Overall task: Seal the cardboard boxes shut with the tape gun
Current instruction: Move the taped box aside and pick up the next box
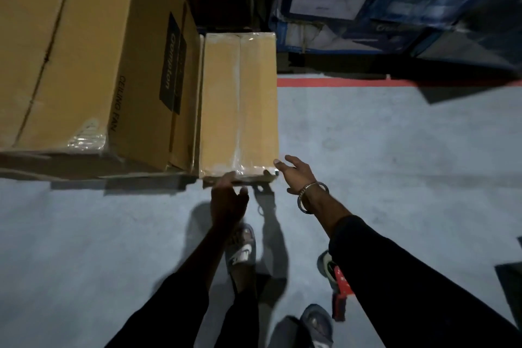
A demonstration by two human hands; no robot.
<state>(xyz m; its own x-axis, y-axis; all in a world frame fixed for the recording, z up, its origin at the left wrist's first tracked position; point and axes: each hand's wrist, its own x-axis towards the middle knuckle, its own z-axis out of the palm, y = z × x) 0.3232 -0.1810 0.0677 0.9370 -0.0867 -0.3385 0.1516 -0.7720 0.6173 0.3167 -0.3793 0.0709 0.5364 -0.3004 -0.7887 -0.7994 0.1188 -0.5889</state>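
Cardboard box (240, 104), taped along its seam, lies on the floor (395, 150). Left hand (227, 203) and right hand (293, 175), fingers spread, holding nothing, at its near end. Tape gun (340, 288) on floor by the feet.

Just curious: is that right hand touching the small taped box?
Touching. The head view shows the right hand with its fingertips on the small taped box's near right corner.

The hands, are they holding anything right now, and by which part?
Nothing is clearly held. Both hands are open at the near end of the small taped box: the left hand at its near edge, the right hand at its near right corner.
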